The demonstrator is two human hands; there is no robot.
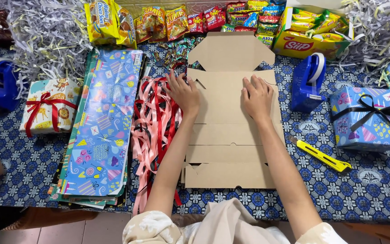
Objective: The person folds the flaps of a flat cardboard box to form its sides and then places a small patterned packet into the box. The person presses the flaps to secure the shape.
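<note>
Both hands press flat, fingers spread, on the unfolded cardboard box blank (pixel 229 131) at centre: left hand (pixel 183 92), right hand (pixel 257 96). Pink and red ribbons (pixel 152 122) lie just left, a blue tape dispenser (pixel 308 83) and yellow utility knife (pixel 321 156) right, bright snack packets (pixel 181 20) far.

1. Flat unfolded brown cardboard box blank (pixel 231 135) lies at table centre; left hand (pixel 183 92) and right hand (pixel 257 96) rest on it, side by side.
2. Heap of pink and red ribbons (pixel 152 119) lies just left of the blank.
3. Stack of patterned wrapping-paper sheets (pixel 102 131) lies left of the ribbons.
4. Blue tape dispenser (pixel 308 83) stands right of the blank; yellow utility knife (pixel 321 156) lies nearer the person.
5. Row of snack packets (pixel 204 20) lies behind the blank.
</note>
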